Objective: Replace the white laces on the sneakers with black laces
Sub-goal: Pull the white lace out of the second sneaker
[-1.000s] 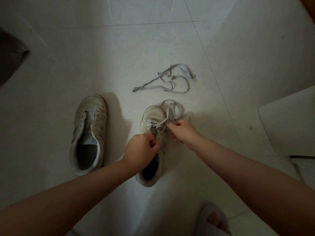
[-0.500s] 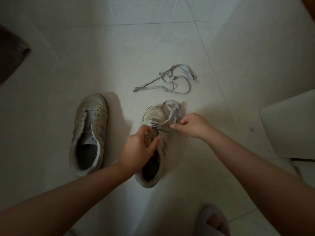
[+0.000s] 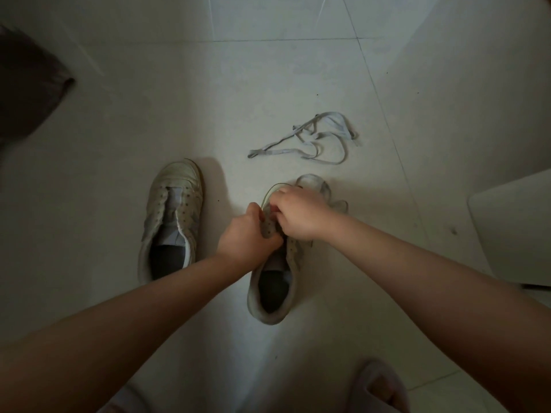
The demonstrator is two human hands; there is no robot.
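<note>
Unlacing: right sneaker (image 3: 275,281) on the floor tiles (image 3: 119,144), white lace (image 3: 326,192) partly threaded, slack looped past its toe.
Handling: soft, flat, light (likely best pinched near an eyelet).
Hands: left hand (image 3: 249,235) grips the eyelet flap; right hand (image 3: 298,214) curls over the lace.
Nearby: left sneaker (image 3: 171,216) laceless; removed lace (image 3: 310,138) beyond.

The setting is a home interior, at floor level. The floor (image 3: 268,84) consists of large pale glossy tiles with thin grout lines, typical of a domestic room or entryway. Worn sneakers (image 3: 171,216) stand directly on the tiles. Right of the sneakers, a soft house slipper (image 3: 378,386) covers a foot, and a white furniture or appliance corner (image 3: 512,228) rests on the floor.
</note>
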